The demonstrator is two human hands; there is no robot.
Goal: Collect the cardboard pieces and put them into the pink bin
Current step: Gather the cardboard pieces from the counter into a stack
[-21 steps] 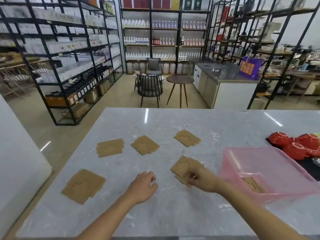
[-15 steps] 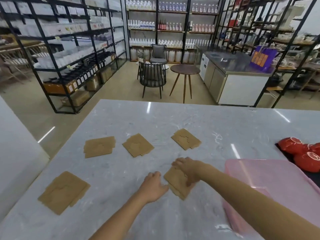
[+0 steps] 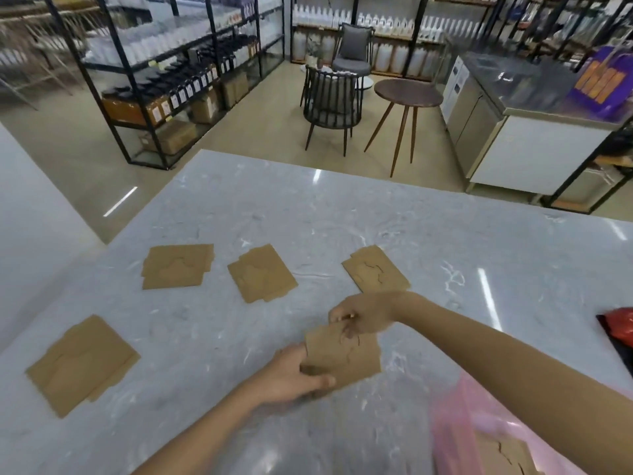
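Holding one cardboard piece between them, both hands work at lower centre of the frame: the left hand pinches its near left corner, thumb on top, while the right hand grips its far edge with curled fingers. The piece looks tilted, partly raised off the bench. At lower right sits the pink bin, with cardboard already showing inside it.

The piece looks cracked through its middle, so a pull from both sides could likely split it, and a part might drop back on the bench. The right arm lies across the bin's near side, so a hasty swing may knock the rim.

Four more pieces wait farther out: one at far left, then a row of three across the middle, left, centre and right. Nothing lies between them and the bin. A red thing sits at the right edge. Beyond the bench stand chairs, a round table and shelving.
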